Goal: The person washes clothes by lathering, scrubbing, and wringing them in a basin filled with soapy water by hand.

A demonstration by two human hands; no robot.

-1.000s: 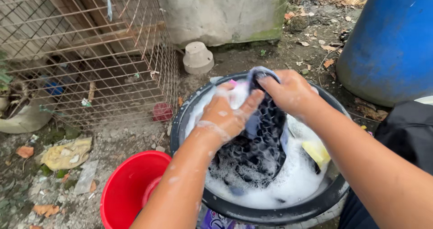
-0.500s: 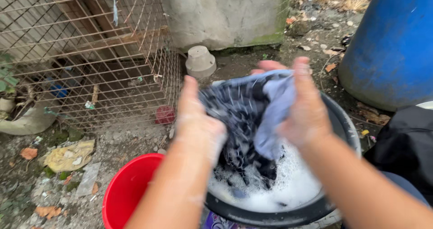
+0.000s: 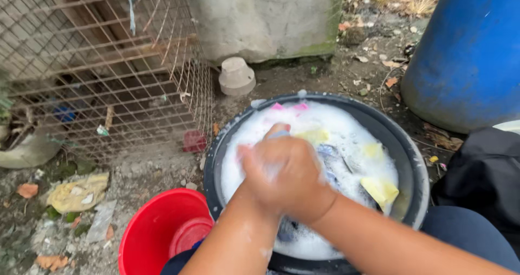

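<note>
Both hands pressed together in the suds
Left hand [image 3: 260, 183] and right hand [image 3: 295, 172] bunched at frame centre over the black basin [image 3: 414, 167]; grips closed, contents hidden by foam; red bucket [image 3: 149, 231] lower left.

A flattened, clear, greyish plastic wrapper [image 3: 101, 221] lies on the muddy ground [image 3: 157, 164] left of the red plastic bucket [image 3: 149, 229], just below a crumpled yellow and white plastic packet [image 3: 77, 192]. A small scrap of white and green wrapper [image 3: 102, 130] hangs against the rusty wire mesh cage [image 3: 108, 69]. No signs or screens are in view.
</note>
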